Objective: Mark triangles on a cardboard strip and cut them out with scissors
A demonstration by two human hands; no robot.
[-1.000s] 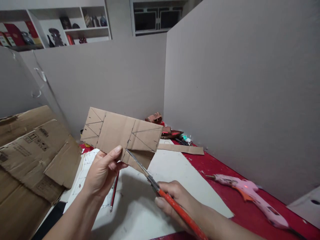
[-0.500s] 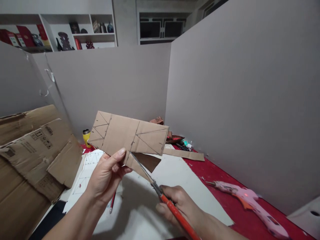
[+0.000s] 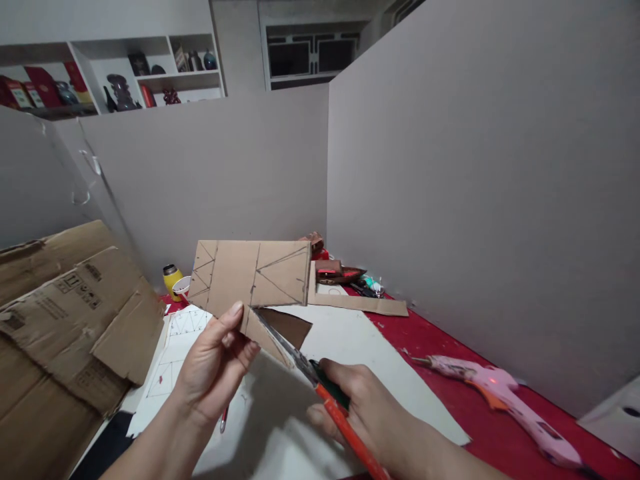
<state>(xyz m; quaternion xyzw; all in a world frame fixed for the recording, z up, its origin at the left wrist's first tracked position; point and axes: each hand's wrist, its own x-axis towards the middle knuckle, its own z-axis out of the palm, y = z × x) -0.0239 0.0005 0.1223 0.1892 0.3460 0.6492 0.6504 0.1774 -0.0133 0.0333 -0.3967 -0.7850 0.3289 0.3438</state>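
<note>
A flat cardboard piece [image 3: 235,273] with pencilled lines and triangles is raised above the white board. My left hand [image 3: 215,360] pinches its lower edge, thumb on top and fingers beneath. In my right hand [image 3: 360,407] are scissors [image 3: 333,407] with a red handle and a dark green part. Their blades reach up-left to a slit in the cardboard near my left thumb. Below the slit, a cut flap [image 3: 285,327] hangs at an angle, partly behind the blades.
Folded cardboard boxes [image 3: 65,320] lean at the left. A pink glue gun [image 3: 500,393] lies on the red cloth at right. Farther back are a yellow bottle [image 3: 172,280], a cardboard strip [image 3: 365,305] and a brown model boat [image 3: 340,272]. Marked paper [image 3: 165,360] and a pencil [image 3: 223,421] lie below.
The cardboard has turned to a more level position, its right end shifting left. The scissors have opened a little, showing the dark green part. The camera view has shifted slightly.
</note>
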